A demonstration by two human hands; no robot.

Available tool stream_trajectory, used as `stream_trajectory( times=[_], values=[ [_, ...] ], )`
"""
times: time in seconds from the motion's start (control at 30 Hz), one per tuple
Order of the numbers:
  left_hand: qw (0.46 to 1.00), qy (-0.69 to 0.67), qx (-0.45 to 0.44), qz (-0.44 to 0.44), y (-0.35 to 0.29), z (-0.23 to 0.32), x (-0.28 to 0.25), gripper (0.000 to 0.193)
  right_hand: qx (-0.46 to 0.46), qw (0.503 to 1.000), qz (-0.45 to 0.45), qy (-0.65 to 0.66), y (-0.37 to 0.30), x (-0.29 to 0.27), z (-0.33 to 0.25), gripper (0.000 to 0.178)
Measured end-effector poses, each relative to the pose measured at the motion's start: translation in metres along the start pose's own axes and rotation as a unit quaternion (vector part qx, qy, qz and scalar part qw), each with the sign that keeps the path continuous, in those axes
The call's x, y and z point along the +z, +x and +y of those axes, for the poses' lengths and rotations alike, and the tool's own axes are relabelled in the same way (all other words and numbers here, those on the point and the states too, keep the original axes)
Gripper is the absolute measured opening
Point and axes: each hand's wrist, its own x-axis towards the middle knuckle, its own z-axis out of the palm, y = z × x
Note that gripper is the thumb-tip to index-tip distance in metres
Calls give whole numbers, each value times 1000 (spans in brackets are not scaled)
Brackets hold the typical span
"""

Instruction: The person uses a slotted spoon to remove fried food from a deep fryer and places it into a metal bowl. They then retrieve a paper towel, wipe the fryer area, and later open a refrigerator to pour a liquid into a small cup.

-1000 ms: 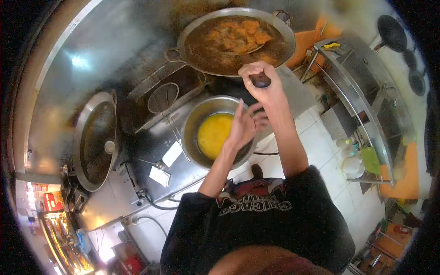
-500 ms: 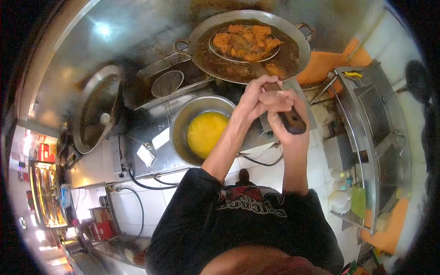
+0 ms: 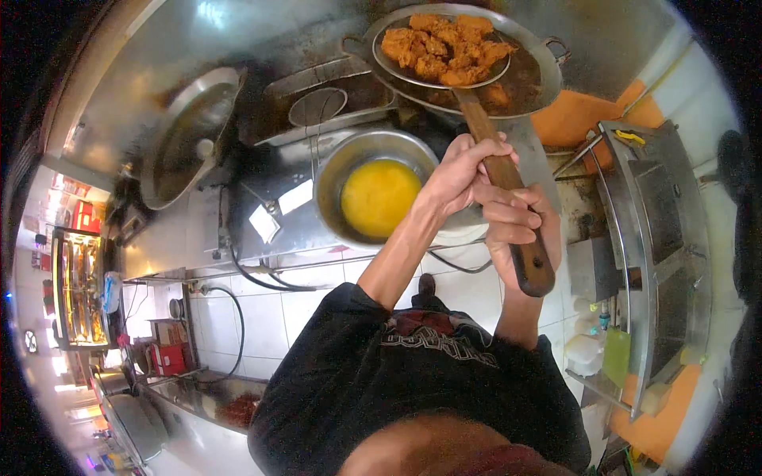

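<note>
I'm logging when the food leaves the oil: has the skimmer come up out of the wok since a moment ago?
Yes. The skimmer, earlier low in the wok, now sits above it, loaded with fried pieces.

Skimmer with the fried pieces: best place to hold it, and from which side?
Grip the skimmer by its wooden handle, coming from the near side, away from the wok. The long handle slants back toward the person, and the loaded mesh end sits over dark oil. Both hands already hold it so: left hand higher up, right hand near the butt, probably steadying the weight.
</note>
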Motion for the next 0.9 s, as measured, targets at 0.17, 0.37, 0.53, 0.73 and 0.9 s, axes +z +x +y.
stream_trajectory(
  times=[0.17,0.37,0.53,0.73,0.9],
  values=[
    [1000,-10,11,-23,-76,6,-5,18,-9,1000,7,-23,-35,-17,71,31],
    [997,-65,9,-47,-192,10,-15,16,-18,999,11,-32,-84,-48,179,22],
    [997,-33,-18,-65,-282,15,-37,10,-40,999,14,-27,-116,-82,260,27],
    [996,-65,-52,-38,-339,5,-73,13,-48,999,14,-11,-126,-125,310,33],
    [995,-32,-90,-38,-337,-18,-121,14,-88,996,26,3,-113,-172,308,26]
  ],
)
